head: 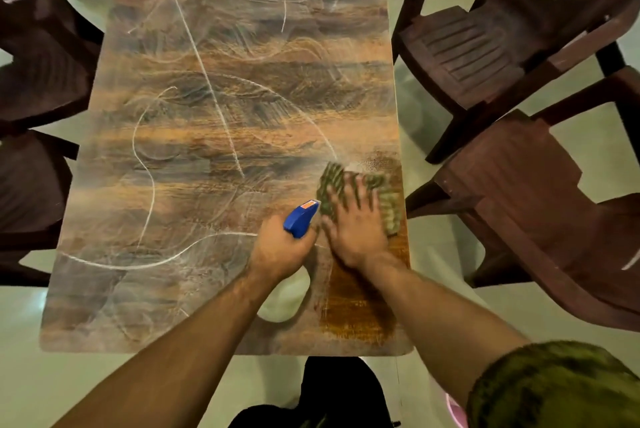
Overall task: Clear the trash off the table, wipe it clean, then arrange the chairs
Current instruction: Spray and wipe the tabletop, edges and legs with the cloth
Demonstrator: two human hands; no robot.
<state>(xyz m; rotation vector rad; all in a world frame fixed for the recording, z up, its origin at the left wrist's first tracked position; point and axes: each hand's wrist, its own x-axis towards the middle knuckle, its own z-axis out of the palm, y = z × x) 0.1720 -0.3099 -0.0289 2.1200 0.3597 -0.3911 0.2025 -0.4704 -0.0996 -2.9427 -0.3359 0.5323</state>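
A long wooden table (221,108) fills the middle of the view, streaked all over with white swirls and lines. Near its right edge my right hand (356,223) presses flat, fingers spread, on a green patterned cloth (384,199); the hand and cloth are blurred. The patch of wood below the cloth looks darker and free of streaks. My left hand (280,247) grips a spray bottle with a blue trigger head (300,218), its pale body (287,296) partly hidden under my wrist.
Two dark brown plastic chairs (491,46) (554,219) stand close to the table's right side, angled. Two more brown chairs (38,56) (27,185) sit along the left side. Pale green floor surrounds the table. Something pink (453,407) shows at the bottom right.
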